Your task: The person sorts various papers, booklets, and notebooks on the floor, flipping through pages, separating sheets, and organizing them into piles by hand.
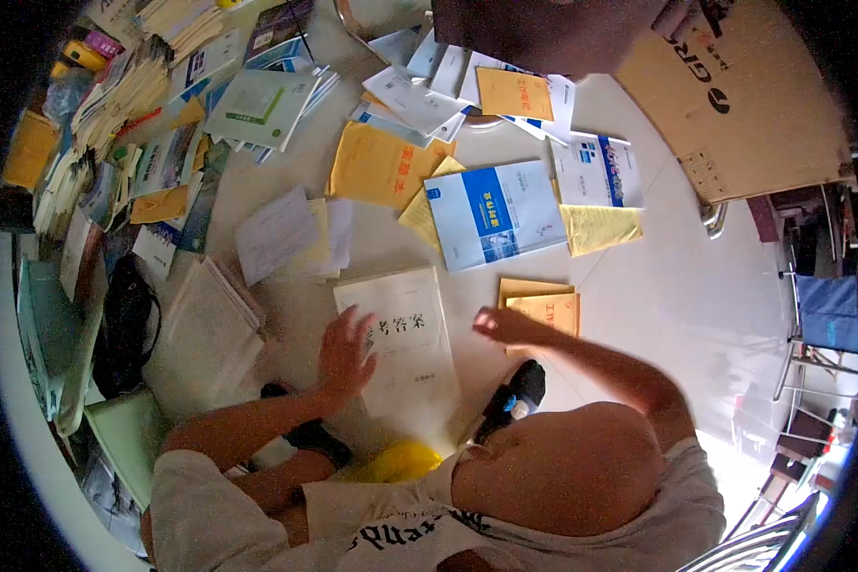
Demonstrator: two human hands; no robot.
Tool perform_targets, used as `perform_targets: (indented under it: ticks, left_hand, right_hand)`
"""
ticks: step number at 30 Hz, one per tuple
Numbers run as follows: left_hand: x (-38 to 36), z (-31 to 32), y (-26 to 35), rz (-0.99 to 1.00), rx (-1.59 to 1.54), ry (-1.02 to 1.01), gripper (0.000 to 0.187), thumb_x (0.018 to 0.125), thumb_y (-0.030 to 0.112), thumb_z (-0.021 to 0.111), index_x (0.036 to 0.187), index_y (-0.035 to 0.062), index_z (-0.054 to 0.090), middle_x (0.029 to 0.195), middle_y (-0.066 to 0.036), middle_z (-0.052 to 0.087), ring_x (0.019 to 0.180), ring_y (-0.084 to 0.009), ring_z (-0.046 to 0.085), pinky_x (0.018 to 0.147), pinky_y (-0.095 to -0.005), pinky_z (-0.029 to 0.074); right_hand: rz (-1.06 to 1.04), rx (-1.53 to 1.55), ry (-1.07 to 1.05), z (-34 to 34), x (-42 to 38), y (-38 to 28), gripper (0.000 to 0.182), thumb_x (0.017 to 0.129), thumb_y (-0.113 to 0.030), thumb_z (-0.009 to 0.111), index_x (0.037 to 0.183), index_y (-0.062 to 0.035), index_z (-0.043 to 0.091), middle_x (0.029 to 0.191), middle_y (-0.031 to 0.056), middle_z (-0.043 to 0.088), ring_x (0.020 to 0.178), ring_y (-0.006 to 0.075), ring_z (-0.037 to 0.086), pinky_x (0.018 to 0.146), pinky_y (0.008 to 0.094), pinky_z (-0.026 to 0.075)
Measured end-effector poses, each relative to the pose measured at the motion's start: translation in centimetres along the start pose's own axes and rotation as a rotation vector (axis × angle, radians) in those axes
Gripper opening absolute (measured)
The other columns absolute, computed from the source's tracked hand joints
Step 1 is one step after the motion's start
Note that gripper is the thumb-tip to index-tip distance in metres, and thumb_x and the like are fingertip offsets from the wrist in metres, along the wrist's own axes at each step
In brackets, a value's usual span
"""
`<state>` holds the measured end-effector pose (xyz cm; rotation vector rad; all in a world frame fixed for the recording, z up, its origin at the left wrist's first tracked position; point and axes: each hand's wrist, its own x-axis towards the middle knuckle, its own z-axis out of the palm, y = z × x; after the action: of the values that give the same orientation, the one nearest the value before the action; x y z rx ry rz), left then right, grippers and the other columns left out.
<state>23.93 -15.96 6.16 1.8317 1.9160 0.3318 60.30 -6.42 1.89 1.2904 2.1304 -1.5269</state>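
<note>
My left hand (345,353) lies flat with its fingers spread on the left edge of a white booklet (405,348) printed with large black characters, which lies on the pale floor. My right hand (505,326) hovers just right of that booklet, fingers stretched out and slightly blurred, holding nothing. Its fingertips are close to two stacked orange booklets (548,305). A bald head and a white shirt fill the bottom of the view.
A blue-and-white booklet (494,212), yellow envelopes (381,162) and several loose papers lie scattered ahead. Book piles (133,105) and a black bag (124,324) line the left. A cardboard box (734,86) stands at top right, with chairs (825,315) at the right.
</note>
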Motion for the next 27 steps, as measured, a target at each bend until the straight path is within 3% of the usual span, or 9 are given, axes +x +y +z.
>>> perform_targets:
  ticks: [2,6,7,11,14,17,21,25,27]
  left_hand:
    - [3.9,-2.2,3.8,0.544,0.150,-0.119,0.066,0.080,0.021,0.071,0.140,0.0148,0.042,0.150,-0.021,0.029,0.137,-0.0420,0.031,0.111,-0.0580,0.025]
    - [9.0,3.2,5.0,0.529,0.076,-0.043,0.062,0.086,0.030,0.064,0.143,0.0155,0.042,0.151,-0.022,0.030,0.137,-0.0441,0.029,0.109,-0.0656,0.021]
    - [9.2,4.9,4.4,0.493,0.091,-0.034,0.064,0.087,0.032,0.063,0.145,0.0175,0.040,0.152,-0.021,0.027,0.139,-0.0429,0.029,0.109,-0.0652,0.023]
    - [9.3,4.7,3.8,0.443,0.095,-0.059,0.065,0.088,0.037,0.060,0.147,0.0214,0.037,0.154,-0.020,0.026,0.140,-0.0414,0.028,0.108,-0.0649,0.024]
    - [9.6,5.6,3.0,0.425,0.073,-0.063,0.065,0.087,0.037,0.061,0.146,0.0218,0.039,0.153,-0.020,0.027,0.139,-0.0403,0.029,0.108,-0.0646,0.024]
    - [9.9,5.0,2.6,0.380,0.015,-0.080,0.065,0.085,0.036,0.062,0.146,0.0229,0.041,0.153,-0.019,0.029,0.139,-0.0381,0.030,0.109,-0.0639,0.025]
    - [10.6,6.0,2.3,0.368,0.006,-0.098,0.065,0.085,0.036,0.061,0.145,0.0239,0.041,0.153,-0.017,0.030,0.140,-0.0367,0.029,0.108,-0.0629,0.027]
    - [10.9,6.6,1.7,0.321,-0.063,-0.218,0.066,0.083,0.032,0.063,0.144,0.0228,0.041,0.152,-0.017,0.033,0.139,-0.0356,0.032,0.109,-0.0599,0.026]
    - [10.7,7.2,1.4,0.338,-0.102,-0.150,0.065,0.083,0.029,0.064,0.143,0.0223,0.042,0.152,-0.015,0.033,0.138,-0.0351,0.034,0.109,-0.0587,0.027]
  right_hand:
    - [-0.110,-0.074,-0.021,-6.2,-0.5,0.9,0.035,0.096,-0.040,0.055,0.107,-0.0081,0.062,0.094,0.0104,0.071,0.081,0.0269,0.069,0.077,0.0408,0.054]
    - [0.134,-0.477,-0.062,-19.4,2.8,-2.0,0.031,0.094,-0.036,0.059,0.112,-0.0102,0.056,0.093,0.0153,0.069,0.087,0.0350,0.067,0.076,0.0490,0.054]
    - [-0.038,-0.765,0.088,-21.9,4.2,-1.3,0.035,0.091,-0.034,0.061,0.113,-0.0074,0.055,0.097,0.0170,0.068,0.090,0.0341,0.066,0.078,0.0498,0.053]
    - [-0.028,-1.080,0.217,-30.7,12.1,-3.8,0.063,0.087,-0.041,0.062,0.131,0.0014,0.046,0.125,0.0246,0.048,0.113,0.0410,0.052,0.086,0.0505,0.053]
    - [-0.093,-1.008,0.418,-34.3,22.1,-4.9,0.058,0.091,-0.045,0.056,0.135,-0.0088,0.046,0.127,0.0266,0.048,0.112,0.0412,0.052,0.082,0.0558,0.052]
    - [-0.225,-1.016,0.760,-37.7,32.3,-5.2,0.059,0.090,-0.054,0.053,0.137,-0.0170,0.049,0.142,0.0261,0.039,0.132,0.0458,0.038,0.095,0.0648,0.042]
    - [0.010,-0.864,0.979,-44.4,41.5,-5.5,0.069,0.090,-0.056,0.052,0.139,-0.0078,0.041,0.136,0.0293,0.043,0.126,0.0474,0.042,0.108,0.0601,0.031]
    - [0.080,-0.828,0.797,-51.9,45.8,-1.8,0.078,0.091,-0.056,0.053,0.146,-0.0040,0.034,0.147,0.0302,0.033,0.136,0.0448,0.033,0.112,0.0522,0.030]
    - [0.019,-0.701,0.763,-52.5,44.8,-1.7,0.074,0.091,-0.057,0.052,0.142,-0.0049,0.040,0.140,0.0278,0.041,0.131,0.0428,0.039,0.111,0.0520,0.031]
